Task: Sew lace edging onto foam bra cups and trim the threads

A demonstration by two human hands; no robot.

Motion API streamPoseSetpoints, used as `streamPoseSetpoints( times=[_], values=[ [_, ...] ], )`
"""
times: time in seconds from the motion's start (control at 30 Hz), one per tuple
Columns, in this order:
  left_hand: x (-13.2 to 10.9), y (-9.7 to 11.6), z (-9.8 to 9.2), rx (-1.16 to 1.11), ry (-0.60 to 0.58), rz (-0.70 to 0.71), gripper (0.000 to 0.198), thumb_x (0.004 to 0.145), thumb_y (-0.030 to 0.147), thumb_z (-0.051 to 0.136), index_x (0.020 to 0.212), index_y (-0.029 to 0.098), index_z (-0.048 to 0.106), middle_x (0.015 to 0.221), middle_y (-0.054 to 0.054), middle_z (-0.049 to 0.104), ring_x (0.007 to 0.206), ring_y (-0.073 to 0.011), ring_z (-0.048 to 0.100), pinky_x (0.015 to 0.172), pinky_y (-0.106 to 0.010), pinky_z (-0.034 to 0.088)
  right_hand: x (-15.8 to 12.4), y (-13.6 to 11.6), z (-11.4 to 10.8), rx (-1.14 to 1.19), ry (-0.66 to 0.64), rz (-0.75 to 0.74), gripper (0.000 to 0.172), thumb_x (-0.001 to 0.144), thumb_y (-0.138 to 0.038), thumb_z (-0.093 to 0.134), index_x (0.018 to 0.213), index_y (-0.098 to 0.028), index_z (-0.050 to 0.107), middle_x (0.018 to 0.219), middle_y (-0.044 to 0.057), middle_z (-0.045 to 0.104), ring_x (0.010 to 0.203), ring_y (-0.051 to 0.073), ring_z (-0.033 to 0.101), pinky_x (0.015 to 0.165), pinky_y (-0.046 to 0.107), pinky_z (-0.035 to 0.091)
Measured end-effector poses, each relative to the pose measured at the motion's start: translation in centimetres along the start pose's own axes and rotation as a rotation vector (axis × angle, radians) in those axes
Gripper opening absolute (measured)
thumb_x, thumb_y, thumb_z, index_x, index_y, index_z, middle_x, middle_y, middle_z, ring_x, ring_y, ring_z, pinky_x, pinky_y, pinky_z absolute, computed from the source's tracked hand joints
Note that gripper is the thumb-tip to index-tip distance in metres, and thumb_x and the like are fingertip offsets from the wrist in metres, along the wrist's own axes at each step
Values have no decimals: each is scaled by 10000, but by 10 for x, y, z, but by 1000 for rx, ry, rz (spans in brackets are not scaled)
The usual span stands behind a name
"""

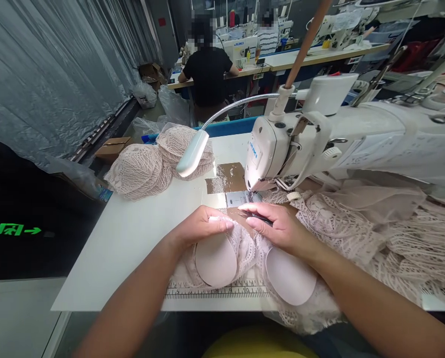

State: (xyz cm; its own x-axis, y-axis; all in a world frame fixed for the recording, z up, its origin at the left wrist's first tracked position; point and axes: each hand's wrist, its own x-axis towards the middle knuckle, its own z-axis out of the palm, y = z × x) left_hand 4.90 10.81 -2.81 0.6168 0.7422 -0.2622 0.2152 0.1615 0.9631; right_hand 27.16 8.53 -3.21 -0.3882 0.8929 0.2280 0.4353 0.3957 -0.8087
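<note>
A pale pink lace piece with two smooth cups [215, 261] lies at the table's front edge, the right cup partly over it. My left hand [203, 224] pinches the lace above the left cup, thumb on top. My right hand [277, 223] is closed around small dark snips [258, 217], their tips pointing left, just above the lace between the cups. Right behind my hands are the needle plate [237, 199] and the head of a white sewing machine [265, 149].
Stacked lace cups [138, 171] stand at the back left under a lamp [192, 153]. Heaped lace [401, 233] covers the right side. A printed ruler [215, 292] runs along the front edge. A person in black [209, 74] sits at another table beyond.
</note>
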Motion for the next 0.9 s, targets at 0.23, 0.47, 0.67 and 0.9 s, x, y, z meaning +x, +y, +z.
streamPoseSetpoints(
  times=[0.23, 0.47, 0.67, 0.9],
  values=[
    [2, 0, 0, -5, 6, 47, 295, 747, 400, 662, 800, 114, 706, 785, -68, 662, 801, -201, 580, 732, -298, 421, -1, -9, 2, -106, -61, -32, 196, 822, -267, 557, 983, -194, 642, 825, 23, 662, 711, 147, 585, 634, 274, 435],
    [1, 1, 1, 32, -24, 26, 328, 760, 419, 648, 645, 114, 612, 567, 23, 448, 558, -92, 382, 528, -240, 275, -1, -4, 8, -65, -53, -85, 174, 864, -279, 519, 945, -208, 655, 815, 25, 670, 730, 156, 600, 644, 282, 433],
    [4, -3, 3, 58, -20, 57, 290, 782, 395, 630, 811, 111, 680, 734, -39, 594, 714, -151, 517, 660, -270, 389, 2, 1, 13, 152, 18, 72, 226, 845, -338, 552, 1000, -187, 618, 907, 61, 665, 816, 181, 619, 727, 314, 482],
    [-3, 5, -7, 12, -163, 42, 341, 718, 315, 703, 999, 127, 657, 899, -63, 630, 799, -164, 555, 704, -255, 427, 4, 2, 19, 286, -168, 221, 195, 783, -336, 613, 892, -174, 628, 785, 27, 617, 729, 165, 585, 648, 293, 481]
  ],
)
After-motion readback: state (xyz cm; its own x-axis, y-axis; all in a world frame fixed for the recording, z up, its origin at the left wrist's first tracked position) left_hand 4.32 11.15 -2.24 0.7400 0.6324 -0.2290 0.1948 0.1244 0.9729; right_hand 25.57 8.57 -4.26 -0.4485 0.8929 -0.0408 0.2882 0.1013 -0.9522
